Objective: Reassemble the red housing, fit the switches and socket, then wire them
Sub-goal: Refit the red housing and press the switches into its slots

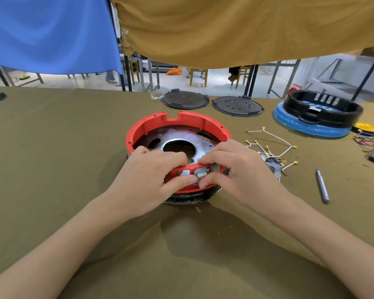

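The round red housing point(151, 124) sits mid-table on a black base, a metal plate point(181, 137) with a large hole inside it. A grey switch point(200, 173) sits in an opening of the housing's near wall. My left hand point(151, 178) grips that near wall, fingers over the rim, thumb on the outside just left of the switch. My right hand point(231, 169) pinches the switch, with its fingers over the rim and its thumb below. White wires with yellow terminals point(270, 145) and another grey switch point(275, 168) lie just right of the housing.
A screwdriver bit point(322, 186) lies at right. Two black round plates point(185, 100) point(238, 105) lie at the back. A black ring on a blue base point(317, 117) stands back right, beside coloured wires point(371, 145). Olive cloth point(52, 147) covers the table.
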Demonstrator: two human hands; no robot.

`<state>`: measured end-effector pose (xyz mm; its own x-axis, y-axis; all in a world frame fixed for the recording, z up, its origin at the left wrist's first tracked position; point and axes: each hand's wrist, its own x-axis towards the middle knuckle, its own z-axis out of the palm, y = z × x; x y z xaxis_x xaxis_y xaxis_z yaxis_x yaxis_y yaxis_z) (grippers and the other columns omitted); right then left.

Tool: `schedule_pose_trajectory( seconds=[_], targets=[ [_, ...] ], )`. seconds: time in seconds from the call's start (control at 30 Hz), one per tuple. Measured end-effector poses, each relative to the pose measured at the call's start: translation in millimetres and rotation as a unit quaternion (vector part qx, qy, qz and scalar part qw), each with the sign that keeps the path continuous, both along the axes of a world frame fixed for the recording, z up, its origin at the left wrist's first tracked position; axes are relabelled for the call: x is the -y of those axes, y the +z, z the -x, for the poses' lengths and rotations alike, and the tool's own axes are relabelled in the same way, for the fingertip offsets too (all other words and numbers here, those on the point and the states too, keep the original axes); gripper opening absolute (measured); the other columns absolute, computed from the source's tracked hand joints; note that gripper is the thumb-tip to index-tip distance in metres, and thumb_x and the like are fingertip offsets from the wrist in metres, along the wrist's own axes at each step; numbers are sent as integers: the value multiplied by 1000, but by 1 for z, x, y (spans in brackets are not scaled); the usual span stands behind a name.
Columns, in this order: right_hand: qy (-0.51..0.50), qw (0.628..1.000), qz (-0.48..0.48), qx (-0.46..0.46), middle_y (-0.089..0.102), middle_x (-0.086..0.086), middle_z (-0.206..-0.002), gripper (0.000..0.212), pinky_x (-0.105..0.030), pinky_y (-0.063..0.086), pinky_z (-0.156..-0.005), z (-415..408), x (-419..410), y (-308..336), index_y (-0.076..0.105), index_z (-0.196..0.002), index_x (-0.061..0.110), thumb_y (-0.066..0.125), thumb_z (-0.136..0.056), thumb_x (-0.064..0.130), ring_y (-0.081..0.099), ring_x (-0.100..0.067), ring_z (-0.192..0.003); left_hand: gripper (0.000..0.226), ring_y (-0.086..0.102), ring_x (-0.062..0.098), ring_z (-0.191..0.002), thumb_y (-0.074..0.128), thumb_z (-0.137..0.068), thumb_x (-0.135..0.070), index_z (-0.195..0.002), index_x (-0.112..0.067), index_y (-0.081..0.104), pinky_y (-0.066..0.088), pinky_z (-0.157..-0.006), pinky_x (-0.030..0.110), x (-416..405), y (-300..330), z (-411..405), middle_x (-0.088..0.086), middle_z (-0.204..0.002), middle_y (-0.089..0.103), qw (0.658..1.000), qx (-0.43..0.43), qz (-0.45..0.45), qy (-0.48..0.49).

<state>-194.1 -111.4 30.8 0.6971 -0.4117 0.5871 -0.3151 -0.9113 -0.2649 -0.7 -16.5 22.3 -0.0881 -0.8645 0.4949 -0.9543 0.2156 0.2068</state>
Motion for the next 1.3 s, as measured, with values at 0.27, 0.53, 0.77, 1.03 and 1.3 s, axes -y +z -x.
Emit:
schedule_pose_trajectory(
  seconds=[0.27,0.53,0.77,1.03,1.3],
  targets=[
    [1,1000,3,-11,66,5,-91,30,-26,46,-78,1,5,-2,76,-99,13,85,-73,26,57,-17,-88,38,47,8,-64,37,-90,-62,-79,-28,49,35,-71,33,0,1,1,-10,-61,45,1000,2,0,3],
    [22,999,-23,-11,66,4,-112,34,-12,36,-97,10,9,-8,72,-116,15,78,-83,20,55,-11,-108,25,49,9,-71,55,-87,-50,-94,-26,58,38,-74,33,-3,2,-3,-16,-73,53,1000,16,-2,-22],
    [-18,993,-92,72,69,10,-106,17,-18,44,-93,22,14,5,74,-107,19,71,-90,19,60,-5,-104,30,53,13,-78,54,-88,-51,-96,-24,62,42,-75,35,-5,4,-11,-13,-82,60,999,-16,17,-38],
    [-306,925,-209,-82,67,9,-85,7,-26,45,-64,78,59,28,68,-92,25,64,-90,31,60,-8,-79,42,58,14,-67,43,-90,-58,-88,-23,66,41,-71,35,-6,2,-8,-14,-70,59,999,33,24,-7],
    [-308,901,-202,-230,57,9,-88,28,-27,43,-69,75,56,17,65,-109,22,72,-84,33,56,-15,-86,41,57,14,-78,49,-85,-61,-97,-26,65,41,-74,31,-8,6,-9,-15,-83,62,1000,-3,14,-27]
  ],
)
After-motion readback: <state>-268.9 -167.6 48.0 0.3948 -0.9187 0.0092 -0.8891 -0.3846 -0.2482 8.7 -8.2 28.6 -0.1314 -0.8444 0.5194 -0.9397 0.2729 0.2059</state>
